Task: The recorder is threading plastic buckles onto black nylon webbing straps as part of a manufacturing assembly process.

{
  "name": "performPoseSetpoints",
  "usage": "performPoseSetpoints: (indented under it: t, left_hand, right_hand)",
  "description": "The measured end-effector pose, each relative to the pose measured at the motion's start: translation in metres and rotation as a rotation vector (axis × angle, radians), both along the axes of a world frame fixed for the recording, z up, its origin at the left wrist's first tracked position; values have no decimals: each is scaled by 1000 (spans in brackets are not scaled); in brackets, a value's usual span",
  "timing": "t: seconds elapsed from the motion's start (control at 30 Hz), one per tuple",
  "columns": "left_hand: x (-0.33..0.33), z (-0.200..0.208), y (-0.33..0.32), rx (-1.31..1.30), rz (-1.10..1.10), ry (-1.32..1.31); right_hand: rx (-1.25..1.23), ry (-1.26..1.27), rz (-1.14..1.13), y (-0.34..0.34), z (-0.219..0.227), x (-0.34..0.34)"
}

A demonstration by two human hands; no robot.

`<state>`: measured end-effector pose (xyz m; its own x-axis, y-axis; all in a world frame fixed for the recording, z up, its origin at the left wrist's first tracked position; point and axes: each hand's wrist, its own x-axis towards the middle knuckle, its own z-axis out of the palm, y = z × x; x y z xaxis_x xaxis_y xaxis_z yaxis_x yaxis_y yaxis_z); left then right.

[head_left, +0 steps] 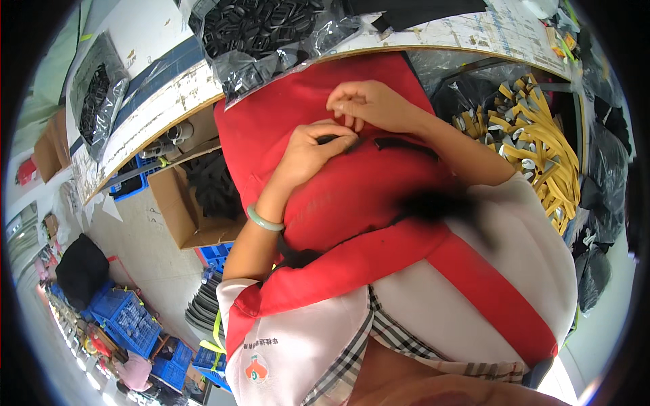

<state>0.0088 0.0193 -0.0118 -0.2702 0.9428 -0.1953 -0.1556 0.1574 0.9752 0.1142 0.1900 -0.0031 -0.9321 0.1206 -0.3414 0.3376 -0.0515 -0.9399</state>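
Note:
My left hand (313,151), with a pale green bangle (265,218) on its wrist, is closed over red fabric (264,128) spread across my lap. A small black piece (328,139) shows between its thumb and fingers; its kind cannot be made out. Just beyond and to the right, my right hand (372,106) has its fingers curled in above the fabric. Whether anything lies within them is hidden. A narrow black strip (406,146) rests on the red fabric below my right wrist. A blurred dark shape (433,204) covers part of the fabric nearer me.
A worn white worktable (177,91) curves along the far side, bearing a clear bag of black plastic buckles (261,27). Another bag of small black parts (97,101) sits left. Yellow straps (542,149) are heaped right. A cardboard box (177,213) and blue crates (125,318) stand left.

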Motion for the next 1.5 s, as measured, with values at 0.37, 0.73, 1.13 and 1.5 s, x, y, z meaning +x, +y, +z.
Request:
performPoseSetpoints:
  t: [0.37, 0.73, 1.13, 1.5]
  left_hand:
    - [-5, 19, -2, -133, -239, 72]
    - [-2, 4, -4, -266, 148, -258]
    - [-12, -9, -5, -147, 210, -712]
    - [-11, 12, 3, -84, 458, -344]
  right_hand:
    - [130, -12, 134, -9, 3, 18]
    - [-92, 11, -149, -7, 13, 34]
    - [1525, 443, -331, 132, -1, 18]
    - [1309, 486, -475, 62, 55, 21]
